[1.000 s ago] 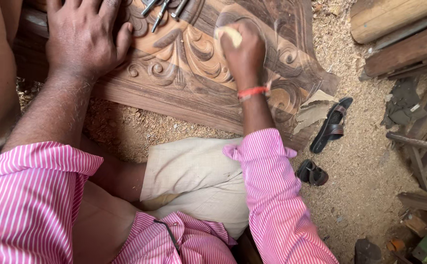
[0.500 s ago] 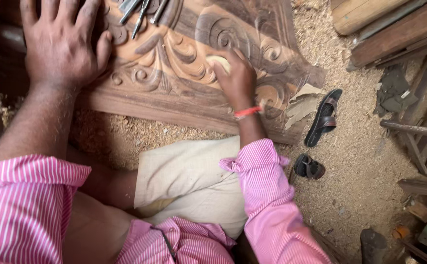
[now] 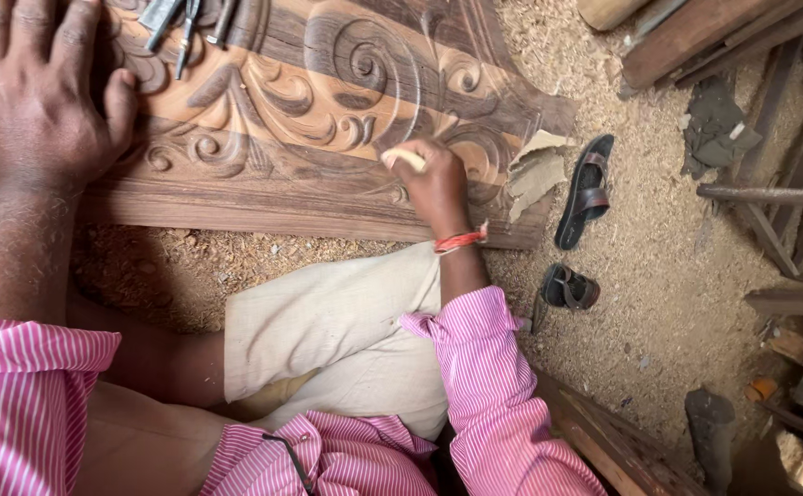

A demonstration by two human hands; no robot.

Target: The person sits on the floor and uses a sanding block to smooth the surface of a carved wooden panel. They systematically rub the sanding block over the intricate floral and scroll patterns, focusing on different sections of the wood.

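Carved brown wooden panel (image 3: 310, 101) with scrolls and leaf shapes lies flat on the sawdust-covered floor (image 3: 659, 303), filling the upper left of the head view. The right hand (image 3: 434, 184) is closed around a small pale folded piece (image 3: 404, 158), perhaps sandpaper, pressed to the carving near the panel's lower right corner. The left hand (image 3: 39, 87) rests open, palm down, fingers spread, on the panel's left part. Metal carving tools (image 3: 186, 20) lie at the panel's top edge. Two dark sandals (image 3: 581, 220) sit on the floor just right of the panel.
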